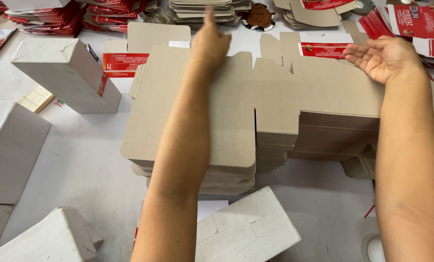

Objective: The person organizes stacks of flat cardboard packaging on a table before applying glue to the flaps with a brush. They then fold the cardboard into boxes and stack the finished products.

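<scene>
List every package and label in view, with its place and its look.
Stack of flat cartons: centre, under both hands, grey-brown.
Folded white boxes: left and near edge.
Red-and-white label: behind the stack, left.
Red printed flats: far right, fanned.
Red flats: far left.

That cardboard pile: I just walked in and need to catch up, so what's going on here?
A person leans both bare arms over a stack of flat grey carton blanks on a white table. The left hand rests at the stack's far edge, thumb up; the right hand lies palm-up on its right side. White wrapped packets sit around it.
</scene>
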